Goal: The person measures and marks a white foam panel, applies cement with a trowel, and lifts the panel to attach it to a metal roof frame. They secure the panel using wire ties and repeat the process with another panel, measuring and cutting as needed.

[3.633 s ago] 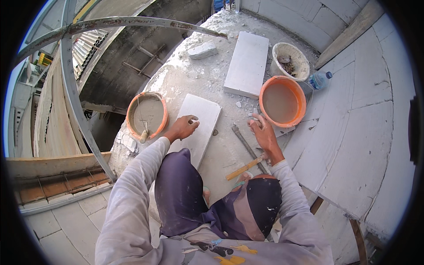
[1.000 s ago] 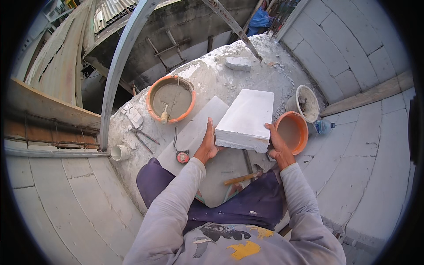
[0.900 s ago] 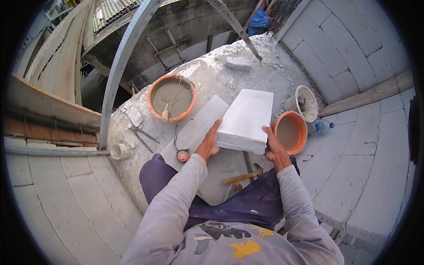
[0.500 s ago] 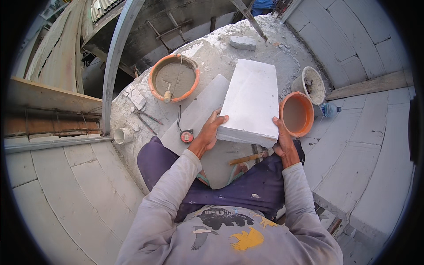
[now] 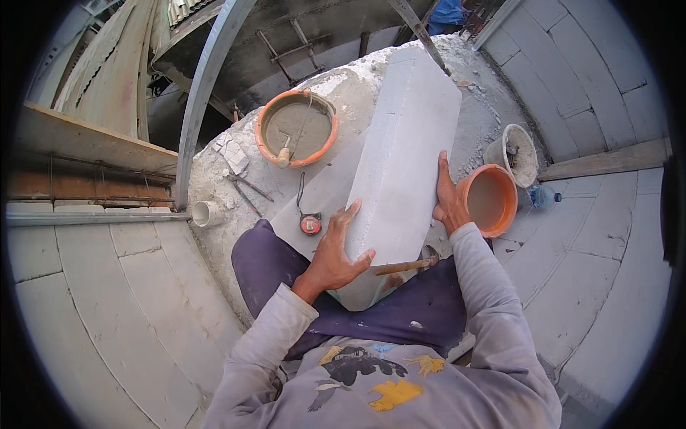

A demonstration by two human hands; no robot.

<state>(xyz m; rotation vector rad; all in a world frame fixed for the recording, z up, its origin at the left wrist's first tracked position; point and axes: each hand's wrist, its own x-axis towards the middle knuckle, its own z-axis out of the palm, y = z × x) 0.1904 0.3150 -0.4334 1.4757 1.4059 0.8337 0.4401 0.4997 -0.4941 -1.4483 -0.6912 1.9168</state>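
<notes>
Between my hands is a long white lightweight concrete block (image 5: pixel 406 164), tilted so that a long narrow side and a broad face both show. My left hand (image 5: pixel 337 250) grips its left edge near the close end, thumb at the lower corner and fingers along the side. On the opposite edge, my right hand (image 5: pixel 450 199) presses with its fingers stretched up along the block. Just below the block's close end, a wooden-handled tool (image 5: pixel 400 267) lies by my feet, its head partly hidden. A red tape measure (image 5: pixel 310 224) rests left of the block.
An orange basin of grey mortar (image 5: pixel 296 129) with a trowel (image 5: pixel 284 156) across its rim stands ahead left. To the right are an orange bucket (image 5: pixel 489 200), a whitish bucket (image 5: pixel 511 154) and a plastic bottle (image 5: pixel 543 196). Block walls (image 5: pixel 572 286) flank me; a metal post (image 5: pixel 204 93) rises left.
The block has been turned and tipped, so its long narrow left side now shows and its far end reaches farther away. My left hand has shifted down toward its near corner.
</notes>
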